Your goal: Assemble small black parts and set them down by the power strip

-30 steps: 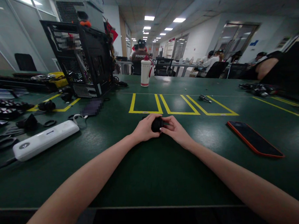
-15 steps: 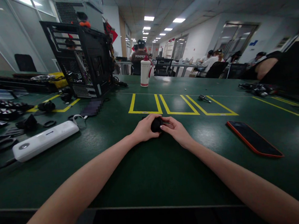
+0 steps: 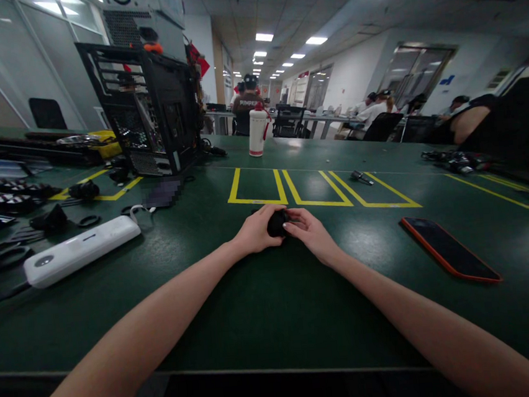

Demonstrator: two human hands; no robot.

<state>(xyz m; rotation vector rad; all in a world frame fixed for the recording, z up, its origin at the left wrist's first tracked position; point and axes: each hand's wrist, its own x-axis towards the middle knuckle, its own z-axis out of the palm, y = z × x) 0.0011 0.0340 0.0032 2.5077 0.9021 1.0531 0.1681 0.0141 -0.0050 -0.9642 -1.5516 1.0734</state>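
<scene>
Between my hands, low over the green table [image 3: 274, 303], is a small black rounded part [image 3: 277, 224] whose exact kind I cannot make out. My left hand [image 3: 260, 229] is wrapped round it from the left, thumb at the near side and fingers over the top. From the right, my right hand [image 3: 312, 234] presses its thumb and fingertips against the part's edge. The far side of the part is hidden by my fingers. Just beyond my hands are yellow tape outlines [image 3: 258, 200], and a small dark metal piece [image 3: 361, 178] lies at the right one.
An orange-edged phone [image 3: 449, 249] lies to the right. On the left are a white power strip [image 3: 82, 250], black rings [image 3: 89, 221] and other black parts. An open computer case [image 3: 175, 116] and a white tumbler [image 3: 257, 133] stand farther back. Several people sit beyond.
Both hands keep the same hold on the black part, with hardly any visible movement. The whole view has shifted down slightly.
</scene>
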